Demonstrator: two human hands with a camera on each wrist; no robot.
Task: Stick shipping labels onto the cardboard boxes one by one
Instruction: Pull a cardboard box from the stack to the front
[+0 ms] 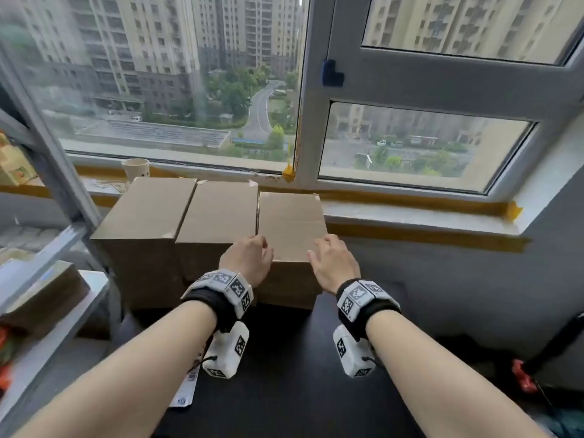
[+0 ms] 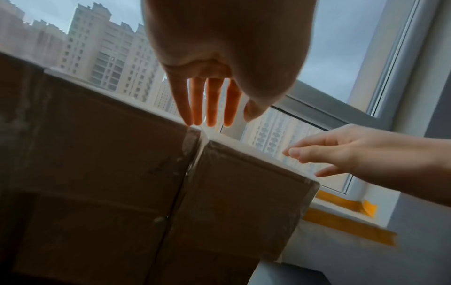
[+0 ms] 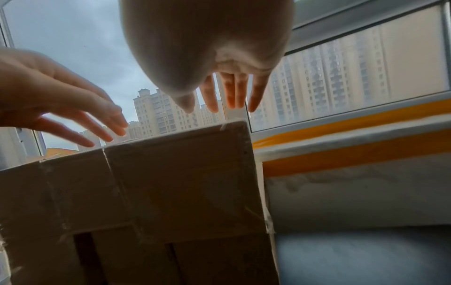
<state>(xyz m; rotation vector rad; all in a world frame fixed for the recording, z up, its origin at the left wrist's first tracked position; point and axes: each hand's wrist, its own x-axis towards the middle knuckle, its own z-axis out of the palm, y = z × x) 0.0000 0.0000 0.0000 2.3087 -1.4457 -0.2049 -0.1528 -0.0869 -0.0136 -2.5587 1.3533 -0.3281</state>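
Both hands hover with fingers loosely spread and nothing in them. Seen from the head camera, the left hand (image 1: 248, 260) is over the near left corner of the rightmost cardboard box (image 1: 292, 226), and the right hand (image 1: 331, 262) is over its near right corner. In the wrist views the fingertips (image 2: 209, 123) appear just above the box's top edge; whether they touch it I cannot tell. Spread at both corners like this, the hands look placed to take or square up that box, probably so its top faces the person for labelling.

Left of the left hand, the middle box (image 1: 219, 213) and the left box (image 1: 147, 210) stand in a row, sides touching, backed against the window sill (image 1: 410, 213). That row keeps all three plain tops in easy reach. No label shows on any top, so the sticking seems not yet begun.

Below the left forearm, on the dark table (image 1: 284, 374), lies a white printed sheet (image 1: 186, 390), likely the shipping labels, kept close for the next reach. It carries barcode-like stripes and a small blue mark, too small to read. A pale cup (image 1: 136, 170) beyond the left box has dots but no legible writing. The boxes show clear tape, no brand.
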